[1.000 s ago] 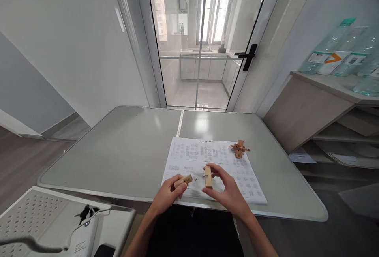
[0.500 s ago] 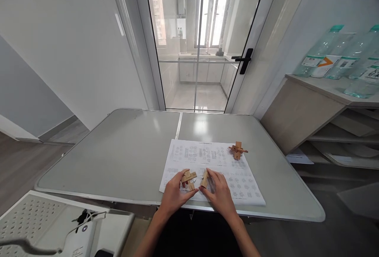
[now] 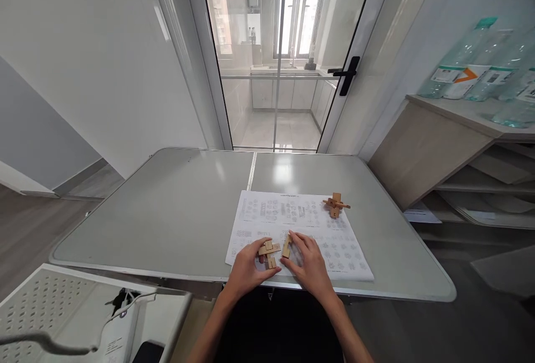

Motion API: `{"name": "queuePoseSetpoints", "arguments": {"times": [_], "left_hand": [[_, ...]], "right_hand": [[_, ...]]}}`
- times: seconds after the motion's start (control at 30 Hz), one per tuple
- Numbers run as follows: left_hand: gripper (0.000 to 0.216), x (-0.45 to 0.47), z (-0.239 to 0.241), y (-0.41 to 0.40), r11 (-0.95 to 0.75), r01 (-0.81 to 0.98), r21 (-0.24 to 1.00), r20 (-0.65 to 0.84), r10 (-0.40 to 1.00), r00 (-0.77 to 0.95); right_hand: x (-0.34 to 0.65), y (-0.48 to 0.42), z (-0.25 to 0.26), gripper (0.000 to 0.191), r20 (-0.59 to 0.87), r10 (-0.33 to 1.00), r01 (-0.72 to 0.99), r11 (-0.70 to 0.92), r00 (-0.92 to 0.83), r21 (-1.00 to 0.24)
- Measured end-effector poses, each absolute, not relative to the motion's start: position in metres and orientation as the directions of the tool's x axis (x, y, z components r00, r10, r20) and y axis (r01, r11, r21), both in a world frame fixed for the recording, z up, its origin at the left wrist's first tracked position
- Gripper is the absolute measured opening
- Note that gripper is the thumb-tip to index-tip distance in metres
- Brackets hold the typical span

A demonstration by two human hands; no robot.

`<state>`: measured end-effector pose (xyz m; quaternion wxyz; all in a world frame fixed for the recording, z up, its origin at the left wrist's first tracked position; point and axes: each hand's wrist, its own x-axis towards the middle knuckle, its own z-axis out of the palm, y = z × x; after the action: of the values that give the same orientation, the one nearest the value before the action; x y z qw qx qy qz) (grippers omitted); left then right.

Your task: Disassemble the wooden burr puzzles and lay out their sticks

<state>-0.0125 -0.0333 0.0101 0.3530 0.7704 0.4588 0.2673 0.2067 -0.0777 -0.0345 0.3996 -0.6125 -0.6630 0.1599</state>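
Near the table's front edge, my left hand (image 3: 246, 269) grips a cluster of interlocked light wooden puzzle pieces (image 3: 268, 248) between thumb and fingers. My right hand (image 3: 308, 262) pinches one notched wooden puzzle piece (image 3: 286, 246) by its ends, held tilted just right of the cluster; a small gap separates the two. Both hands are over a white sheet of printed diagrams (image 3: 276, 212). On the sheet's far right corner lies a darker brown, cross-shaped wooden puzzle (image 3: 335, 205), put together and touched by neither hand.
The grey table (image 3: 188, 207) stands against a glass door (image 3: 278, 129) with a black handle (image 3: 349, 76). At right, a wooden shelf (image 3: 447, 145) carries several plastic bottles (image 3: 470, 67). A white perforated cart (image 3: 54, 307) at lower left holds keys (image 3: 119, 301) and a black phone (image 3: 149, 353).
The view has tipped slightly downward. My right hand has turned its piece a little more upright; my left hand keeps its hold on the cluster.
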Motion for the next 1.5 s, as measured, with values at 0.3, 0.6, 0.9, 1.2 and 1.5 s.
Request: {"name": "queuePoseSetpoints", "arguments": {"times": [0.3,0.6,0.9,1.2,1.5], "left_hand": [[0.074,-0.013,0.012,-0.032,-0.401,0.533,0.745,0.091,0.853,0.514],[0.076,-0.015,0.012,-0.03,-0.451,0.508,0.734,0.097,0.81,0.578],[0.067,-0.013,0.011,-0.029,-0.46,0.44,0.771,0.15,0.803,0.576],[0.066,-0.011,0.008,-0.031,-0.475,0.47,0.744,0.155,0.807,0.57],[0.064,-0.011,0.01,-0.032,-0.464,0.509,0.725,0.122,0.814,0.568]], "right_hand": [[0.208,-0.083,-0.019,0.034,0.403,0.915,0.662,0.309,-0.012,-0.682],[0.209,-0.083,-0.022,0.021,0.405,0.914,0.588,0.347,-0.037,-0.73],[0.207,-0.084,-0.02,0.018,0.406,0.914,0.584,0.342,-0.023,-0.737],[0.208,-0.086,-0.018,0.018,0.399,0.917,0.583,0.336,-0.022,-0.74],[0.207,-0.087,-0.02,0.019,0.37,0.929,0.563,0.314,-0.015,-0.765]]}}
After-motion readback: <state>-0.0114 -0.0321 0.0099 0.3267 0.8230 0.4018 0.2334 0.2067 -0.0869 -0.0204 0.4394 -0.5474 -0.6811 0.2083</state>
